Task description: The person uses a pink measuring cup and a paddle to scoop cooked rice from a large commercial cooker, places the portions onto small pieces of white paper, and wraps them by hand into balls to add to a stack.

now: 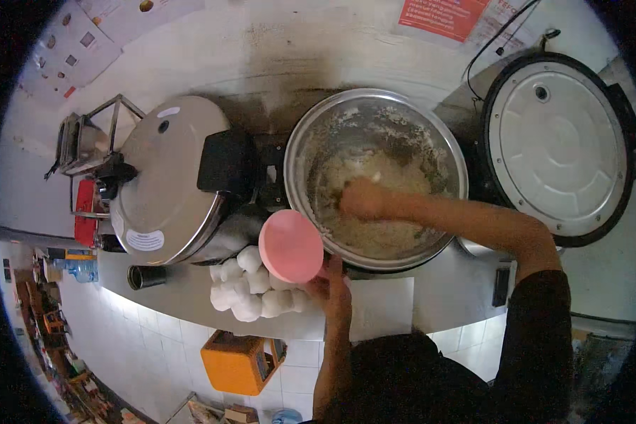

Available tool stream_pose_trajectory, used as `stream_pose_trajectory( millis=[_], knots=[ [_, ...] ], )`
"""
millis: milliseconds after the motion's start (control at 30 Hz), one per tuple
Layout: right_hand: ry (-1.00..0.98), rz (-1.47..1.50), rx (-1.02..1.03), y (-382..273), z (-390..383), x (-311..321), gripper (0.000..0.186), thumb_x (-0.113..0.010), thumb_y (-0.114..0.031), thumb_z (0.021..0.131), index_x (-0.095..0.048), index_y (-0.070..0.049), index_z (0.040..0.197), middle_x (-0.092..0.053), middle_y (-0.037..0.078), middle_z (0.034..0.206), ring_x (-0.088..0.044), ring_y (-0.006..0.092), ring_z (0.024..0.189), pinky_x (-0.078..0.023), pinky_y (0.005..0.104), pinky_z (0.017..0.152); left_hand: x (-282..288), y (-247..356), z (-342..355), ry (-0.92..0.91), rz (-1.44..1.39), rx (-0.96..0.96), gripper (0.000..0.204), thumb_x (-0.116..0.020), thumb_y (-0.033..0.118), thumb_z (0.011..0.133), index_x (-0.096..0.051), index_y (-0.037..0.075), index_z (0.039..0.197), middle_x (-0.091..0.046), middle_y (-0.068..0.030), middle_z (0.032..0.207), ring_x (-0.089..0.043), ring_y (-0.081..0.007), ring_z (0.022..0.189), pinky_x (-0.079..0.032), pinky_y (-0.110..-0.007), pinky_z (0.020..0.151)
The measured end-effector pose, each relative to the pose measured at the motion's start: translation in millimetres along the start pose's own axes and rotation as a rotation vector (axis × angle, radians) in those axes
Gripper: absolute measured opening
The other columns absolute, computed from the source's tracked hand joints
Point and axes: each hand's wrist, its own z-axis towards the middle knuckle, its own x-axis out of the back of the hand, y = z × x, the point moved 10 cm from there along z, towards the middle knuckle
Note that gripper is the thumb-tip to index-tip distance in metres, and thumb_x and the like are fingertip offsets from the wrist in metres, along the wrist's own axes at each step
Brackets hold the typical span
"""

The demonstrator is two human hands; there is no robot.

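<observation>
**Over the big pot: one hand in the rice, one on a pink bowl**

Inside the wide steel pot (378, 177) at the middle of the table (445, 290), the right hand (362, 198) is pushed down into pale cooked rice (389, 230), its fingers closed around a clump of it, though a blur keeps the exact grip from being clear. The forearm reaches in from the right, over the pot's near rim. Rice grains cling to the pot's inner wall.

Just beside the pot's lower left edge, the left hand (332, 286) grips a small pink bowl (290, 245) by its rim, tilted so that its round bottom faces the camera. Below and left of the bowl, touching its edge in this view, sits a heap of white rice balls (251, 290) on the table's front edge.

Left of the pot stands a closed steel cooker (166, 180) with a black handle, and a dark cylinder (145, 277) lies near its foot. At the right, well apart from the hands, an open round lid (558, 145) with a black rim stands upright. Down on the tiled floor (162, 339) sits an orange box (240, 362).
</observation>
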Motion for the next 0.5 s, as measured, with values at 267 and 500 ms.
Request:
stream_pose_trajectory(
  millis=[267, 500],
  knots=[
    [-0.035, 0.196, -0.31, 81, -2, -39, 0.023, -0.068, -0.008, 0.066, -0.063, 0.004, 0.085, -0.061, 0.022, 0.079, -0.061, 0.0367, 0.076, -0.051, 0.0453, 0.066, -1, -2, 4, 0.009, -0.151, -0.082, 0.047, -0.062, -0.001, 0.081, -0.041, 0.005, 0.122, -0.05, -0.006, 0.117, -0.05, -0.0155, 0.101, -0.043, -0.03, 0.083],
    [-0.131, 0.326, -0.105, -7, -24, -31, 0.027, -0.064, -0.008, 0.068, -0.063, 0.002, 0.093, -0.058, 0.021, 0.094, -0.058, 0.0399, 0.092, -0.05, 0.045, 0.076, -15, 11, -1, 0.007, -0.068, -0.037, 0.046, -0.064, 0.002, 0.081, -0.041, 0.007, 0.121, -0.051, -0.0052, 0.112, -0.05, -0.0159, 0.099, -0.044, -0.03, 0.08]
  ],
)
